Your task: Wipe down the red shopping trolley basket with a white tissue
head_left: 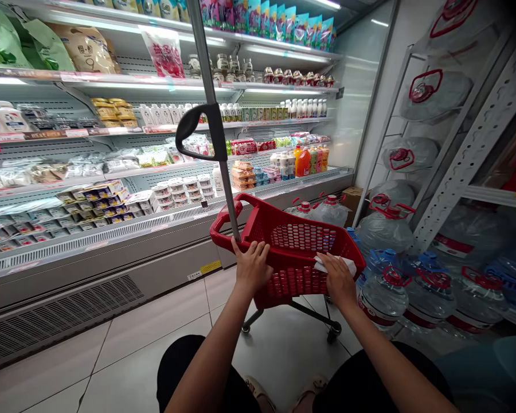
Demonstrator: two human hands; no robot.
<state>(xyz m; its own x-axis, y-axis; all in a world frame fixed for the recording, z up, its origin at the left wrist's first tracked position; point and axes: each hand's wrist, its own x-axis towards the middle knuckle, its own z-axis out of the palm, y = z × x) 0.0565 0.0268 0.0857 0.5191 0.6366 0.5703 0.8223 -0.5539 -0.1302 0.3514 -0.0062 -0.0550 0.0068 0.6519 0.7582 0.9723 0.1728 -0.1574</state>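
Note:
A red plastic shopping cart stands just in front of my knees on dark legs with small wheels. My left hand is closed over its near rim, close to the foot of a grey metal pole that rises from the cart. A black looped handle sits partway up that pole. At the right end of the same rim, my right hand presses a folded white cloth or wipe against the plastic. Part of the cloth is hidden beneath the fingers.
A long refrigerated display case stocked with dairy and drinks runs along the far side. Large water bottles crowd the floor on the right, beside a white metal rack. Pale floor tiles lie below.

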